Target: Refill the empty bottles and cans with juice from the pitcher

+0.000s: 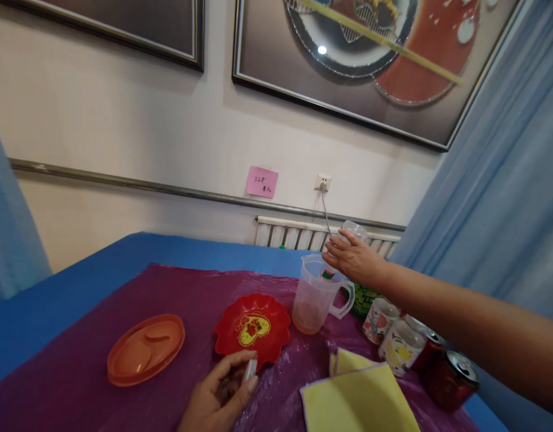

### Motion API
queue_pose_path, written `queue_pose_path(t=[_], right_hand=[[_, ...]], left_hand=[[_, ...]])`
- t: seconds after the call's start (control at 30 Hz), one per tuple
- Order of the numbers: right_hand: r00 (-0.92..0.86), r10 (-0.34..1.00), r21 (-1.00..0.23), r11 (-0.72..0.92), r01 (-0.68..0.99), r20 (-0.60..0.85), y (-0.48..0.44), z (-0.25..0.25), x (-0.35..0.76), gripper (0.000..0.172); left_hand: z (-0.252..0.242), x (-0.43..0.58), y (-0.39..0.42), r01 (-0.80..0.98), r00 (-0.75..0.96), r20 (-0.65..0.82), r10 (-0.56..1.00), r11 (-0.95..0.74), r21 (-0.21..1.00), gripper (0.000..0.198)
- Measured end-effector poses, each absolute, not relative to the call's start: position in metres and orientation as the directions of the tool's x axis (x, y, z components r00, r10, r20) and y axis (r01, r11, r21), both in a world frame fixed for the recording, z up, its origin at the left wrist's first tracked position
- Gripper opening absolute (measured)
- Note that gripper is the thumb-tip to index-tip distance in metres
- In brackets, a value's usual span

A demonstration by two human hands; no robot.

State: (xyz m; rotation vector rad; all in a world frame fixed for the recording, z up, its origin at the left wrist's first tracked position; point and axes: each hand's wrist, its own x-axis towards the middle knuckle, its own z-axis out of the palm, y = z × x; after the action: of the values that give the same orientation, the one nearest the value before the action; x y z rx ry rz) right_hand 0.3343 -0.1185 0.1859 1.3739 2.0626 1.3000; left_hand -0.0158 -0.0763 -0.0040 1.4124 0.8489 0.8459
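Observation:
My right hand (355,261) is wrapped around a clear plastic bottle (355,229), tilted with its base up, above the mouth of a translucent measuring jug (310,297). The back of my hand hides the bottle's middle; a green and red patch shows through the jug wall below my fingers. A little pale liquid lies at the jug's bottom. Lower down, my left hand (222,393) is closed on a small white cap-like piece (249,371), in front of a red scalloped plate (229,327) with a yellow heart pattern.
An orange oval dish (177,330) lies at left on the purple plastic sheet (78,366). A folded yellow cloth (357,402) is at front right. Beside it are a printed cup (379,321), a glass jar (402,348) and red cans (451,381). A radiator (298,237) stands behind.

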Motion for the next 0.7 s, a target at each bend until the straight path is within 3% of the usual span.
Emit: queue_pose_path(t=[0.13, 0.27, 0.37, 0.53, 0.6, 0.7], right_hand=[[-0.341, 0.911, 0.793, 0.025, 0.608, 0.233, -0.128, 0.184, 0.336, 0.034], [-0.094, 0.948, 0.636, -0.127, 0.761, 0.302, -0.137, 0.183, 0.335, 0.043], [-0.004, 0.936, 0.573, -0.212, 0.792, 0.352, -0.143, 0.181, 0.335, 0.056], [0.116, 0.880, 0.471, -0.353, 0.809, 0.461, -0.159, 0.185, 0.335, 0.048], [0.186, 0.827, 0.340, -0.409, 0.847, 0.530, -0.169, 0.186, 0.327, 0.048], [0.357, 0.731, -0.056, -0.402, 0.914, 0.581, -0.186, 0.175, 0.302, 0.052]], left_hand=[[-0.001, -0.020, -0.082, 0.022, 0.440, 0.010, 0.898, -0.022, 1.000, 0.057], [0.006, -0.022, -0.082, 0.032, 0.437, 0.015, 0.899, -0.033, 0.999, 0.056], [0.014, -0.022, -0.077, 0.014, 0.451, 0.031, 0.892, -0.043, 0.999, 0.056], [0.029, -0.014, -0.065, 0.023, 0.490, 0.071, 0.869, -0.094, 0.995, 0.055], [0.043, -0.008, -0.061, 0.027, 0.502, 0.102, 0.859, -0.134, 0.991, 0.053], [0.077, 0.006, -0.058, -0.007, 0.506, 0.173, 0.845, -0.196, 0.981, 0.050]])
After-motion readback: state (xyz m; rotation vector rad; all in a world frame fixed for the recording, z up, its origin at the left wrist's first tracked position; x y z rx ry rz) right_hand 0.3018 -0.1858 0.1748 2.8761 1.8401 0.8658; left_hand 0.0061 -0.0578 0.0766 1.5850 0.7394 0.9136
